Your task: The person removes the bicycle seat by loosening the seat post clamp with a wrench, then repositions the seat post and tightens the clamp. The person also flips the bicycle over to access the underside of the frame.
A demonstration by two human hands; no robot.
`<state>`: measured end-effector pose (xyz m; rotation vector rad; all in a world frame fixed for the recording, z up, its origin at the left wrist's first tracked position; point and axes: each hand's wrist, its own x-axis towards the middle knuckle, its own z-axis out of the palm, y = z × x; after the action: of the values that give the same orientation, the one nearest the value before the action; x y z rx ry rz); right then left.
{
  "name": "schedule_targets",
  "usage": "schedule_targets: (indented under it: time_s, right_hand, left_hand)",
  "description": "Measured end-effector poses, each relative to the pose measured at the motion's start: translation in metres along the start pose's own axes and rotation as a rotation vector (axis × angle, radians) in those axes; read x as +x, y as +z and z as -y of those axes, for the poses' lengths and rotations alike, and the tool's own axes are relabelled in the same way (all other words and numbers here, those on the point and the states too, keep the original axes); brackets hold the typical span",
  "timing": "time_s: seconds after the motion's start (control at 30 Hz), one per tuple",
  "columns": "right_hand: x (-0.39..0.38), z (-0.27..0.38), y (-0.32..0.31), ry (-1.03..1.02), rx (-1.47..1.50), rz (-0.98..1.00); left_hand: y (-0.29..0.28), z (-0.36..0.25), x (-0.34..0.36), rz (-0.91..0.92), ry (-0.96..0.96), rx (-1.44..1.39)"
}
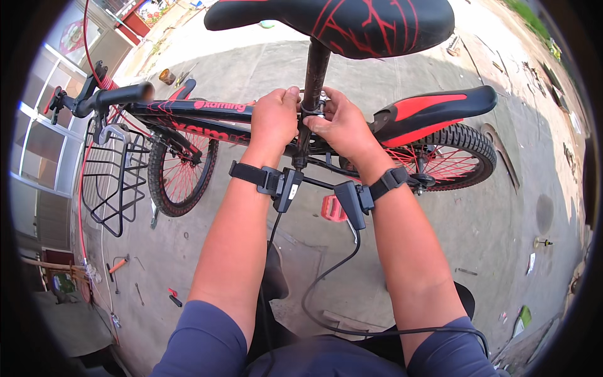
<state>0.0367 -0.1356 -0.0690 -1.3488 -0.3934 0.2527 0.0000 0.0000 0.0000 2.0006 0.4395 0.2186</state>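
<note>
A black and red bicycle stands in front of me, its black saddle [383,25] with red lines at the top of the view. Below it the dark seat post [316,75] runs down into the frame [213,107]. My right hand [344,125] pinches the silvery seat clamp [321,107] at the foot of the post, thumb in front and fingers behind. On the post's other side my left hand [275,119] is closed against the frame joint, thumb up. Its fingertips are hidden, so what they grip cannot be made out.
The rear wheel [452,157] and its mudguard [440,110] are at right; the front wheel [182,176], handlebar grip [119,95] and wire basket [119,182] at left. A red pedal [333,208] hangs below. On the concrete lie a hammer [118,265] and a wrench [139,293].
</note>
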Motion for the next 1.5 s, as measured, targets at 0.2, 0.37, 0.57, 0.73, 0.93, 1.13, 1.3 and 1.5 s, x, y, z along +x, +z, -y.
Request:
schedule_targets:
  time_s: [0.2, 0.37, 0.57, 0.73, 0.93, 1.13, 1.3, 1.5]
  right_hand:
    - [-0.018, -0.006, 0.002, 0.050, -0.050, -0.046]
    - [-0.008, 0.005, 0.001, 0.028, -0.125, -0.061]
    - [-0.007, 0.013, 0.000, 0.043, -0.101, -0.065]
    - [-0.006, 0.020, 0.000, 0.078, -0.046, -0.021]
    - [-0.007, 0.022, 0.001, 0.094, -0.006, -0.052]
    - [-0.002, 0.020, -0.008, 0.114, -0.076, -0.050]
    - [-0.006, 0.040, -0.002, 0.218, 0.344, 0.004]
    - [0.009, 0.027, 0.000, 0.349, 0.686, -0.184]
  left_hand:
    - [-0.003, 0.003, 0.008, 0.088, -0.059, 0.104]
    - [-0.003, -0.006, 0.043, 0.201, -0.006, 0.056]
    - [0.014, -0.011, 0.074, 0.418, 0.008, -0.077]
    - [0.019, -0.014, 0.083, 0.529, 0.012, -0.052]
    - [0.003, -0.010, 0.077, 0.425, 0.242, 0.155]
    - [-0.066, 0.016, 0.024, 0.045, 0.595, 0.858]
    - [-0.073, 0.032, 0.023, 0.082, 0.740, 0.925]
    - [-0.069, 0.037, 0.024, 0.037, 0.760, 0.926]
